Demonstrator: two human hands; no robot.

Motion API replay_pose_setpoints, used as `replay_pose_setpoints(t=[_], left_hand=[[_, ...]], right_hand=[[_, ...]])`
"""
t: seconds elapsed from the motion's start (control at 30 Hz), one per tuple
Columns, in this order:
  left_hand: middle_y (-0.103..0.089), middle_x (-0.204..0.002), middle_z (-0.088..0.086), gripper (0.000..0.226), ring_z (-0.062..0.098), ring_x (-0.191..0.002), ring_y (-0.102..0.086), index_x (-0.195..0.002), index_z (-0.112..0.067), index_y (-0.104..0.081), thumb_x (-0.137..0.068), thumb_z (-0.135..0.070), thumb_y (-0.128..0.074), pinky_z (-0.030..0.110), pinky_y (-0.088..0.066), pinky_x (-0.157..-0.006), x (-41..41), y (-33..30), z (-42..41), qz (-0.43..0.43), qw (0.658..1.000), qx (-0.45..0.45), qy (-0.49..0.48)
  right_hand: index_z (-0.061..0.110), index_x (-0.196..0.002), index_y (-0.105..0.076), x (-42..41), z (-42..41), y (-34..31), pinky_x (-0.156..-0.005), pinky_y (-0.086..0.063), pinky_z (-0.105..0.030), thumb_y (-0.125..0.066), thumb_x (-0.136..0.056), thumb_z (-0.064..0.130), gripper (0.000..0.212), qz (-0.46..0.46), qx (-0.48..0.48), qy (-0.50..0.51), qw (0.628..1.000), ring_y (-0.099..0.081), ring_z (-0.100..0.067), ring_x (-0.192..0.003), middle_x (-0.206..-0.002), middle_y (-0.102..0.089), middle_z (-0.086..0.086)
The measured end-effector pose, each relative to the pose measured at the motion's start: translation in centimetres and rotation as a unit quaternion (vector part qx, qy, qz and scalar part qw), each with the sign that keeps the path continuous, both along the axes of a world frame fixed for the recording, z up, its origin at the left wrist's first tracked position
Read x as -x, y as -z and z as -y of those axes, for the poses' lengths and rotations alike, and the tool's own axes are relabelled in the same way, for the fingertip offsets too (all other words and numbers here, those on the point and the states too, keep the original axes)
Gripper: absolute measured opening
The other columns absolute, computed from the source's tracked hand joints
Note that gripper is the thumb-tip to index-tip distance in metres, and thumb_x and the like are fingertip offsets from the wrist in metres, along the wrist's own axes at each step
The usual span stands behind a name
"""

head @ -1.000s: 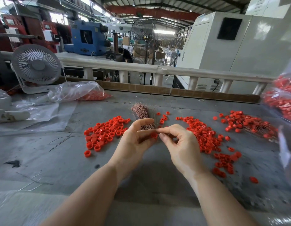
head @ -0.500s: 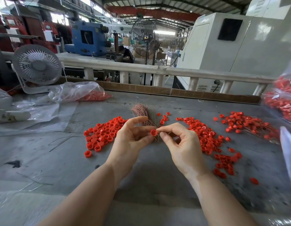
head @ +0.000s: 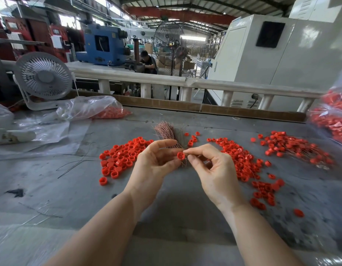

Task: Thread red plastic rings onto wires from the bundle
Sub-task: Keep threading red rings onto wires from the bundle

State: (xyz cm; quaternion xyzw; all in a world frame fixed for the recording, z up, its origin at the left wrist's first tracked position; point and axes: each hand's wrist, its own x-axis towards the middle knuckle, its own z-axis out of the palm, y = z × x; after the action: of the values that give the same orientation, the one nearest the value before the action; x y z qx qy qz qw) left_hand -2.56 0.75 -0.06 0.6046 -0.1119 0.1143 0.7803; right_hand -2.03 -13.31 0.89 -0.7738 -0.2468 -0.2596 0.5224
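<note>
red ring (head: 180, 155), wire bundle (head: 166, 132) behind

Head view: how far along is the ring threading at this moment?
Done: a pile of rings already on wires lies far right. In hand: the left hand pinches one red ring while the right hand pinches a wire at it. Left: the wire bundle and many loose rings.

bare table (head: 175, 214) beneath hands, ring piles (head: 122, 158) flanking, wire bundle (head: 166, 131) behind
</note>
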Motion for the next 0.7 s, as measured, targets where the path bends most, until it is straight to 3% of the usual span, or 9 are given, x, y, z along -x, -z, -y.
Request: replay_pose_setpoints(t=[0.23, 0.7], left_hand=[[-0.071, -0.077, -0.008, 0.034, 0.001, -0.072, -0.063, -0.094, -0.013, -0.066, -0.076, 0.015, -0.062, 0.011, -0.049, -0.069, 0.08, -0.11, 0.08, 0.013, 0.999, -0.034, -0.015], [-0.072, -0.079, 0.001, 0.027, 0.009, -0.077, -0.066, -0.084, -0.012, -0.067, -0.076, 0.013, -0.064, 0.018, -0.053, -0.072, 0.08, -0.14, -0.07, 0.009, 0.999, -0.027, -0.022]], right_hand=[[0.018, -0.090, -0.072, -0.11, -0.02, 0.08, -0.068, -0.037, -0.005, -0.060, -0.086, -0.003, 0.025, -0.016, 0.017, -0.004, 1.000, -0.057, 0.003, -0.079, -0.084, -0.064, 0.010], [0.022, -0.079, -0.068, -0.12, -0.01, 0.08, -0.064, -0.037, -0.006, -0.066, -0.081, -0.001, 0.023, -0.022, 0.013, 0.020, 0.999, -0.057, -0.001, -0.072, -0.079, -0.067, 0.003]])
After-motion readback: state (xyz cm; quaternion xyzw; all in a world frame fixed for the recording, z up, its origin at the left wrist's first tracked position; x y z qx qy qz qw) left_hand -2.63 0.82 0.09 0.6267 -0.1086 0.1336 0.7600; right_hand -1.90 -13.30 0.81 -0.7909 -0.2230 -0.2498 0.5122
